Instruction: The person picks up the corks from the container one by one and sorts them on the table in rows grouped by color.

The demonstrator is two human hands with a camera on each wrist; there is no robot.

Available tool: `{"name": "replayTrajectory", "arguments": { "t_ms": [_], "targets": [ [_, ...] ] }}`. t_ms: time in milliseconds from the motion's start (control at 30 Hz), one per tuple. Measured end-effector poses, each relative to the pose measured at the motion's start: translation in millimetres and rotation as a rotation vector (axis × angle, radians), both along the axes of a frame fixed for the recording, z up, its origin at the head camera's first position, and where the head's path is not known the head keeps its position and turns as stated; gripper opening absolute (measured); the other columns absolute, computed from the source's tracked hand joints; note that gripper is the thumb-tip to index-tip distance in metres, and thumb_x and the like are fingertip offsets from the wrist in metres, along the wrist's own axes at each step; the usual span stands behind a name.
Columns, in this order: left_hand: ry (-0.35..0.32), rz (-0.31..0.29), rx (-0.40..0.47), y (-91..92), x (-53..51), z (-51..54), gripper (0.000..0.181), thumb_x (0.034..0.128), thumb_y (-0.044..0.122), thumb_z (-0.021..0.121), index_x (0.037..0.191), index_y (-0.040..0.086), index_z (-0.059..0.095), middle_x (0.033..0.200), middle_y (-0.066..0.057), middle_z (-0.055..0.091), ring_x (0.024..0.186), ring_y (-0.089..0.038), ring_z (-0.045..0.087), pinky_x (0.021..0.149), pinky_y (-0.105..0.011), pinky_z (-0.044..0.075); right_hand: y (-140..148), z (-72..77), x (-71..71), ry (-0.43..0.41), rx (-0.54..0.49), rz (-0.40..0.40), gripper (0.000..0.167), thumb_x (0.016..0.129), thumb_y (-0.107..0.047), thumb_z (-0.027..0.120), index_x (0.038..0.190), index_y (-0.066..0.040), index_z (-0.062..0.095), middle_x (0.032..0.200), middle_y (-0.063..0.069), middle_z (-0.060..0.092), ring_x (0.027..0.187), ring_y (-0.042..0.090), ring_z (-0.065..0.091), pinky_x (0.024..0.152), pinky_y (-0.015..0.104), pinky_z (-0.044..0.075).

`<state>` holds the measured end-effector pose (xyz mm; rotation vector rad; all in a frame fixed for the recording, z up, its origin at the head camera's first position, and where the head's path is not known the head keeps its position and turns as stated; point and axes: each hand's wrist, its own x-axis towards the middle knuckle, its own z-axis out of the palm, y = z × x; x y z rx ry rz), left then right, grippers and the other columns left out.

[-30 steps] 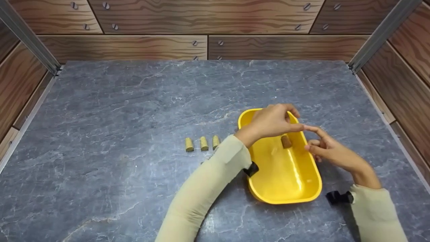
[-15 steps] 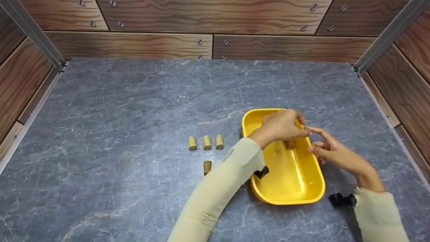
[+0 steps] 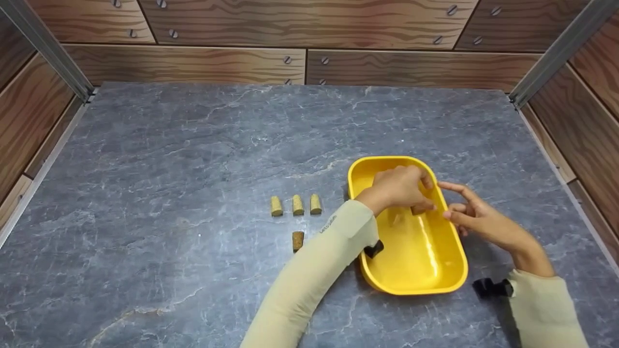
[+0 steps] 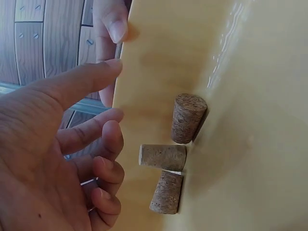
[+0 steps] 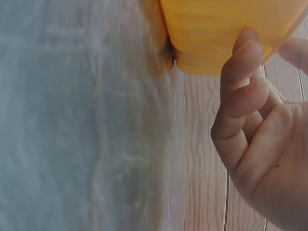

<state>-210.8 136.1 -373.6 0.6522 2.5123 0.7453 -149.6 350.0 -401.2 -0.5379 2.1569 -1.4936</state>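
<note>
My left hand (image 3: pixel 401 186) is inside the yellow plastic bin (image 3: pixel 408 293), low over its far right part. In the left wrist view its fingers are loosely bent and hold nothing, near the bin wall. Three tapered corks lie there on the bin floor: a brown cork (image 4: pixel 187 118), a paler cork (image 4: pixel 162 156) and another brown cork (image 4: pixel 166 192). In the head view the hand mostly hides them. My right hand (image 3: pixel 483 220) holds the bin's right rim, with thumb at the edge and bent fingers against the outer wall.
Left of the bin stand three pale corks in a row, such as the middle cork (image 3: pixel 298 205). Nearer lies a darker brown cork (image 3: pixel 298 240), partly behind my left sleeve (image 3: pixel 309 270). Wood-patterned panels (image 3: pixel 232 63) enclose the grey marbled table (image 3: pixel 169 169).
My left hand has gone from above the right rim, near the right fingertips, down into the bin. The right hand stays at the rim. The head view has shifted slightly.
</note>
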Motion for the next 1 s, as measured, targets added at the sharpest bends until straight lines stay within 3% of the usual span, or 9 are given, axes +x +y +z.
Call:
{"name": "replayTrajectory", "arguments": {
  "t_ms": [167,367,633,1000],
  "targets": [
    [0.013,-0.032,-0.062,2.2,-0.1,-1.9,0.027,0.0782,0.046,0.077,0.1,0.033,0.069,0.085,0.018,0.065,0.081,-0.004,0.057,0.081,-0.03,0.041,0,-0.7,-0.6,-0.001,0.03,-0.014,0.057,0.101,-0.007,0.045,0.15,-0.015,0.017,0.075,-0.008,0.058,0.056,0.019,0.042,0.055,0.036,0.04],
    [0.029,-0.04,-0.131,7.2,-0.2,-4.9,0.015,0.0787,0.045,0.077,0.081,0.031,0.072,0.078,0.016,0.065,0.078,-0.007,0.056,0.078,-0.031,0.04,1,-0.1,-0.6,-0.02,0.058,-0.041,0.057,0.101,-0.009,0.046,0.15,-0.017,0.017,0.08,-0.008,0.062,0.058,0.012,0.045,0.056,0.034,0.042],
    [0.091,-0.048,-0.258,13.9,1.6,-9.8,0.019,0.081,0.047,0.074,0.088,0.029,0.07,0.084,0.011,0.063,0.082,-0.009,0.055,0.082,-0.032,0.041,-1,0.7,-0.2,-0.015,0.018,-0.012,0.057,0.101,-0.005,0.044,0.15,-0.019,0.018,0.084,-0.006,0.066,0.057,0.016,0.043,0.055,0.032,0.041],
    [0.16,-0.032,-0.332,19.0,0.5,-12.0,0.022,0.0823,0.044,0.073,0.097,0.028,0.069,0.097,0.009,0.065,0.089,-0.012,0.059,0.083,-0.034,0.047,1,0.5,-0.1,-0.02,-0.016,0.004,0.057,0.101,-0.003,0.043,0.15,-0.018,0.017,0.082,-0.007,0.064,0.057,0.015,0.043,0.053,0.033,0.04]
  ]
}}
